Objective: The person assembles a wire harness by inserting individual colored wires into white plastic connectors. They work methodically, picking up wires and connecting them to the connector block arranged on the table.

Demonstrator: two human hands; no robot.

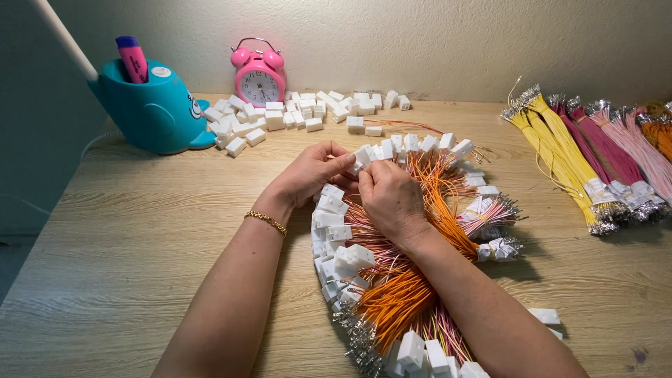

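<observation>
My left hand pinches a small white plastic connector at its fingertips. My right hand meets it from the right, fingers closed on something thin at the connector, likely a wire, which the fingers hide. Both hands hover over a fan-shaped pile of wired connectors with orange and pink wires and metal terminals. A gold bracelet sits on my left wrist.
Loose white connectors lie at the back of the wooden table. Bundles of yellow, magenta and pink wires lie at the right. A teal whale-shaped pen holder and a pink alarm clock stand by the wall.
</observation>
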